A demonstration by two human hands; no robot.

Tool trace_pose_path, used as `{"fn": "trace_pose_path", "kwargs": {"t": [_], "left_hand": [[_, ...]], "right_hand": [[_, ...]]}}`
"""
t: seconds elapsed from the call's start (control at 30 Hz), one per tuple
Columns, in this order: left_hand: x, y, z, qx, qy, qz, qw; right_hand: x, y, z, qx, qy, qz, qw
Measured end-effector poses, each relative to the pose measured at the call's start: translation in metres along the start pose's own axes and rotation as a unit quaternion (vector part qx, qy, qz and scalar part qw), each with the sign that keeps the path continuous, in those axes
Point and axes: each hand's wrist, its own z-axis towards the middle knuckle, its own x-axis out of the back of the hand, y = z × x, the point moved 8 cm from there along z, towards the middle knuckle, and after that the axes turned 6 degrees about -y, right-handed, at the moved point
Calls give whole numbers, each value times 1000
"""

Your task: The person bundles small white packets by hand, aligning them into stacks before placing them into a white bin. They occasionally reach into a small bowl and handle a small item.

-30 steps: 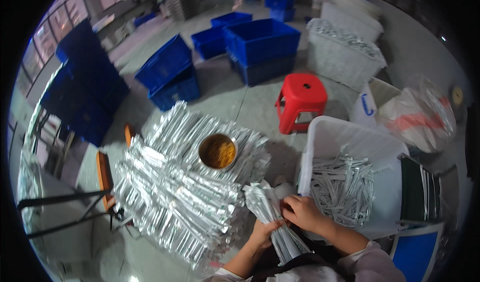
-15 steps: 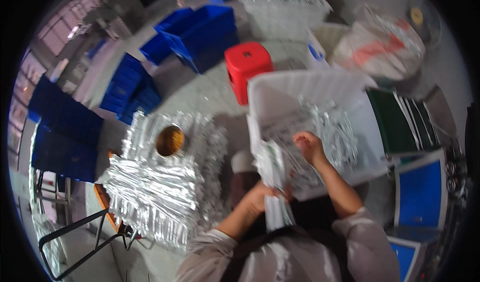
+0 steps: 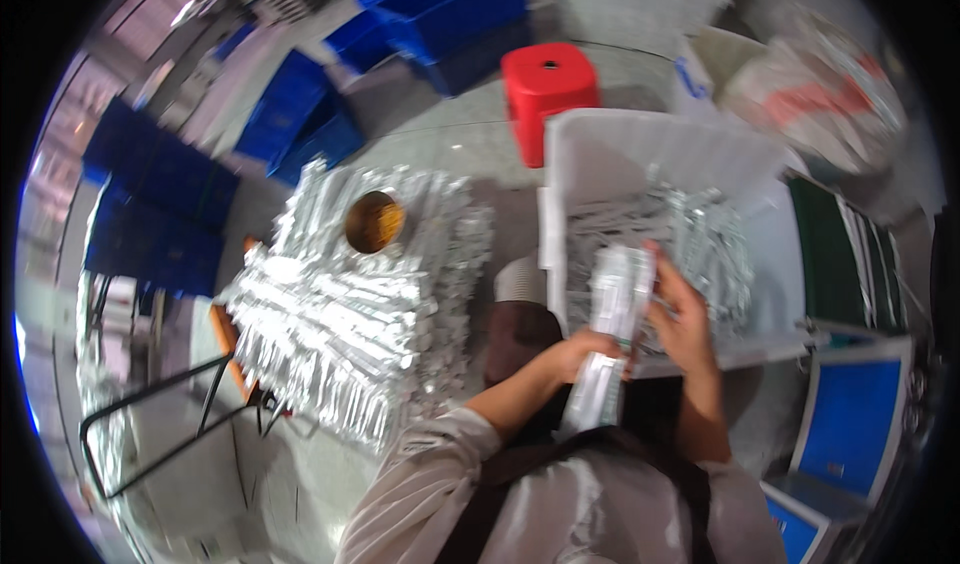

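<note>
A bundle of long, narrow silvery packets stands in front of my body, at the near left part of the white tub. My left hand is wrapped round its lower middle. At the upper right edge of the bundle, my right hand has its curved fingers and thumb against the packets; part of the fingertips is hidden. Inside the white tub lie many loose silvery strips. To the left, silvery packets are piled in thick layers, with a round metal bowl of small yellow pieces on top.
A red stool stands beyond the tub. Blue bins are at the back and more blue crates at the left. A black metal frame juts out near left. A dark green panel adjoins the tub's right side.
My right hand has come from over the tub to the bundle's upper edge. The left hand and bundle have moved right in the picture, and the whole view has shifted.
</note>
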Motion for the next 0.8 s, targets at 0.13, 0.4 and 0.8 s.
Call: {"fn": "trace_pose_path", "kwargs": {"t": [0.13,0.4,0.8], "left_hand": [[-21,-9,26,49,9,57,997],[-51,-11,33,53,63,270,959],[-62,-34,45,73,10,276,958]], "right_hand": [[25,-1,-20,-48,-28,-3,998],[42,-20,-32,-179,-77,-55,979],[13,-4,-11,-212,-471,-153,843]]}}
